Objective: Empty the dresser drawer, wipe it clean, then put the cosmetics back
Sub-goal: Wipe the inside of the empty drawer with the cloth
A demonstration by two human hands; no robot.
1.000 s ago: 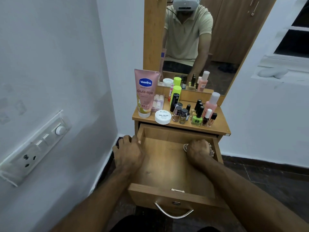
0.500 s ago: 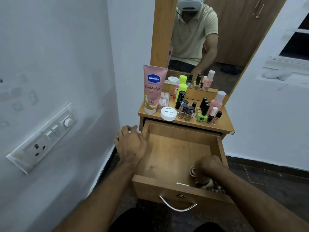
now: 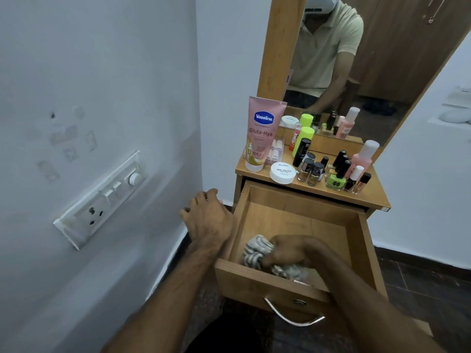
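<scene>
1. The right hand (image 3: pixel 288 253) grips a striped cloth (image 3: pixel 256 252), fingers curled over it, pressing it to the drawer (image 3: pixel 293 217) floor at the near left corner, likely to scrub there.
2. The left hand (image 3: pixel 207 217) rests on the drawer's left wall, fingers loosely bent, seemingly to steady it.
3. The cosmetics (image 3: pixel 316 169) stand on the dresser top (image 3: pixel 377 197), beyond the cloth hand, kept clear until wiping ends.
</scene>
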